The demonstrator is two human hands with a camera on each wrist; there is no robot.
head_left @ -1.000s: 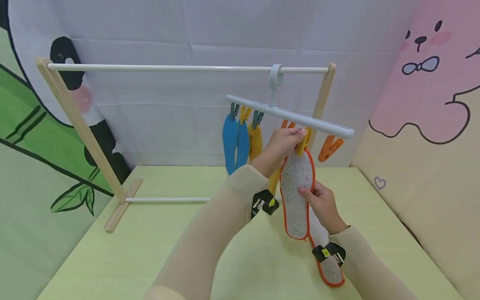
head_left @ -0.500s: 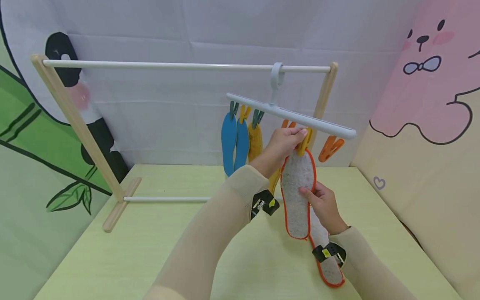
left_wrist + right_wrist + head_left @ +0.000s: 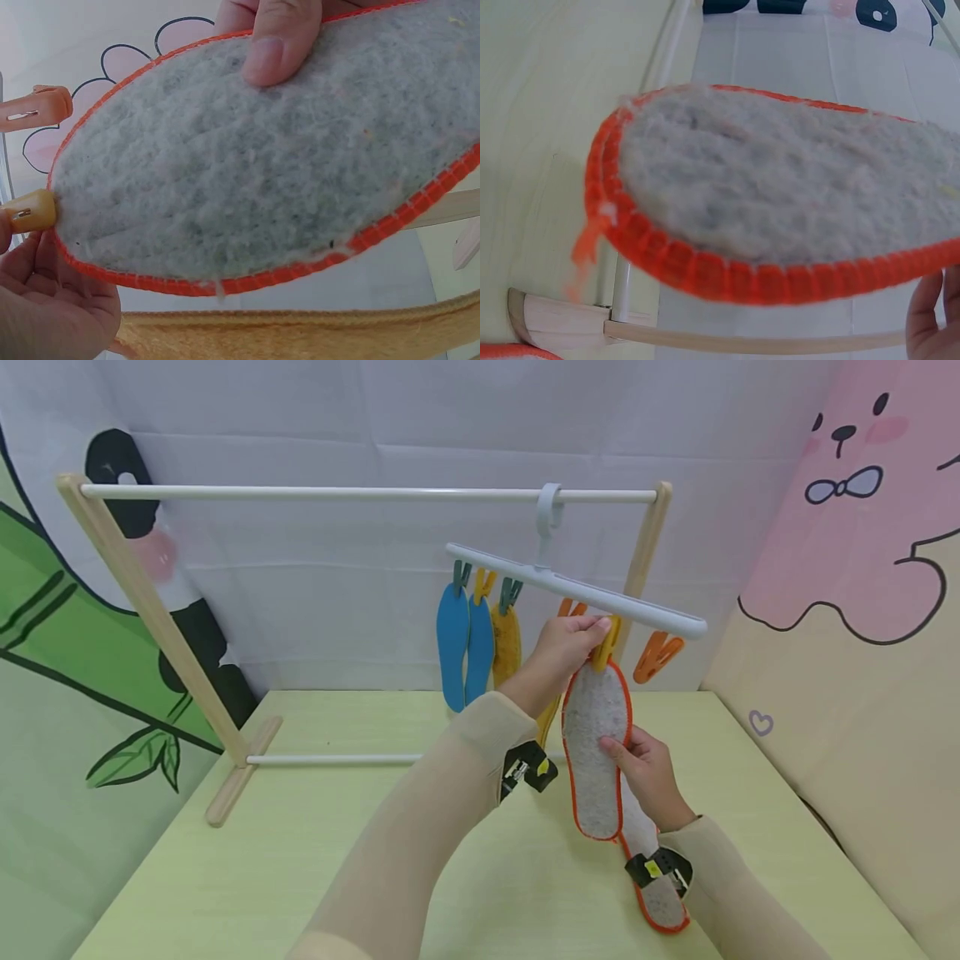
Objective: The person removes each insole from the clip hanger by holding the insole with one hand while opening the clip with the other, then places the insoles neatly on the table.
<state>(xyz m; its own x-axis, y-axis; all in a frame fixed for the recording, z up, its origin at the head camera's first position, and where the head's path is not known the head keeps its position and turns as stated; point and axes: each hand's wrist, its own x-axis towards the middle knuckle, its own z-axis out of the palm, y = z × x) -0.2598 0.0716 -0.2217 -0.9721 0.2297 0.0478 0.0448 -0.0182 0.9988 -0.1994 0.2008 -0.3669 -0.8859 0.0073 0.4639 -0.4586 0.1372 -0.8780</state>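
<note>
A grey felt insole (image 3: 597,752) with orange edging hangs upright below the right half of a pale hanger (image 3: 577,589). At its top sits a yellow clothespin (image 3: 607,645), which my left hand (image 3: 558,656) pinches; the left wrist view shows that clothespin (image 3: 34,212) at the insole's tip. My right hand (image 3: 651,772) holds the insole's right edge, with its thumb (image 3: 281,45) on the felt face. A second grey insole (image 3: 663,902) lies on the table, partly covered by my right wrist. An orange clothespin (image 3: 658,656) hangs at the hanger's right end.
The hanger hooks over the white bar (image 3: 337,493) of a wooden rack (image 3: 161,627). Blue insoles (image 3: 452,647) and a yellow-brown insole (image 3: 507,643) hang from its left half by clothespins. Another yellow-brown insole (image 3: 549,722) is mostly hidden behind my left hand. A pale table (image 3: 300,877) lies below.
The head view shifts slightly. Both hands keep their places on the clothespin and the insole, with hardly any movement.
</note>
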